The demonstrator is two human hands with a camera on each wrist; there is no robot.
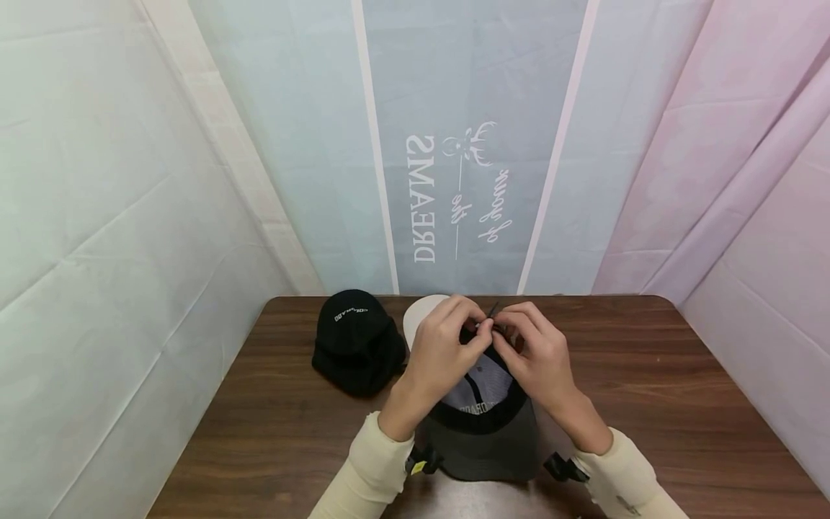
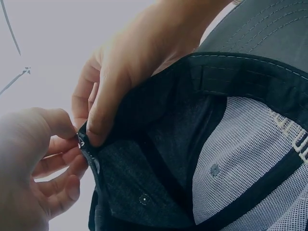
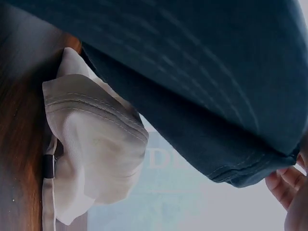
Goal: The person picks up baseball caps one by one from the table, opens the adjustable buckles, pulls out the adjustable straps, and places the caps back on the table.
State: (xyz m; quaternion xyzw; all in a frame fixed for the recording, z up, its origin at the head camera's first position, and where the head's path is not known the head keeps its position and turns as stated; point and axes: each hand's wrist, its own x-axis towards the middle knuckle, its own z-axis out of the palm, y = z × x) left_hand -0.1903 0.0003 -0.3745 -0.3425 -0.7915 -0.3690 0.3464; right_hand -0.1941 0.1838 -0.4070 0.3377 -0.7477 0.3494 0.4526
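A dark grey baseball cap (image 1: 483,454) is held up over the table, its inside facing up and its brim toward me. My left hand (image 1: 441,346) pinches the narrow strap at the back of the cap between thumb and fingers. From the other side, my right hand (image 1: 541,357) pinches the same strap, the fingertips of both hands almost meeting. A thin dark strap end (image 1: 495,308) sticks up between them. In the left wrist view, the cap's pale mesh lining (image 2: 236,144) shows the reverse of stitched lettering. Fingers partly hide the strap's fastening.
On the left of the wooden table (image 1: 648,382) sits a black cap (image 1: 353,342) with white lettering. A whitish cap (image 3: 101,144) lies behind the held cap, partly covered by my left hand in the head view. Cloth hangings (image 1: 311,144) rise behind the table's back edge.
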